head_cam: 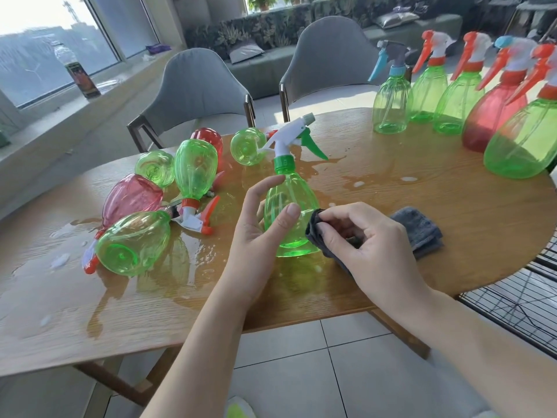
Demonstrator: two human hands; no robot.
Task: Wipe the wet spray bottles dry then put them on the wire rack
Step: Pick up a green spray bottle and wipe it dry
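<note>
Left half of table (391, 267) blocked: toppled bottles (135, 242) crowd it amid puddles. Far right edge walled by row of upright bottles (452, 104). Bare wood between, right of centre. Folded cloth (422, 230) near right edge. Wire rack (518, 303) beyond table's right rim, unobstructed.

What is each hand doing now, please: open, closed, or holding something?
Left hand: open, fingers and thumb spread beside the upright green spray bottle; contact cannot be told.
Right hand: closed, pinching the grey cloth against the bottle's base.
</note>
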